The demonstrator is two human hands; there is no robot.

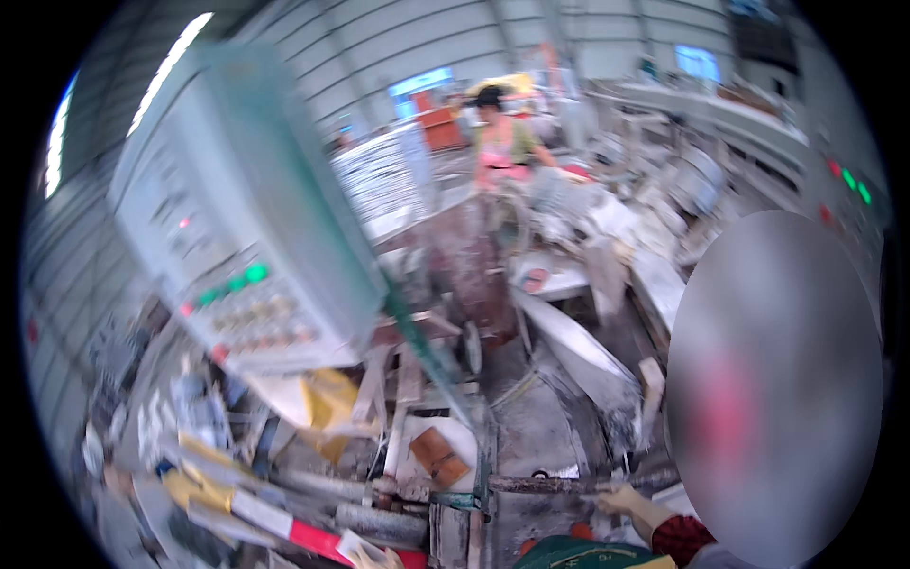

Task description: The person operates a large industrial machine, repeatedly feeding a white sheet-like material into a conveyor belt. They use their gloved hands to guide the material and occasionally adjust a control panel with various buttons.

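At the lower edge, a pale, blurred shape that looks like my left hand (377, 559) shows only in part. It lies beside a red and white bar (308, 537), and its fingers are too smeared to read. My right hand does not show apart from any other. Further right, a pale hand (624, 501) with a red plaid sleeve (681, 541) reaches toward a dark horizontal bar (540, 485). That sleeve comes from beside the blurred-out area at the right, so it appears to be a nearby person's. Dark green cloth (573, 555) is below it.
A tilted grey control cabinet (256, 190) with green and red lights stands at the left. Brown pieces (439, 457) lie on a white surface by the green frame (427, 356). Another person (507, 147) stands beyond cluttered, dusty machinery (607, 209). Stacked sheets (379, 180) stand behind the cabinet.
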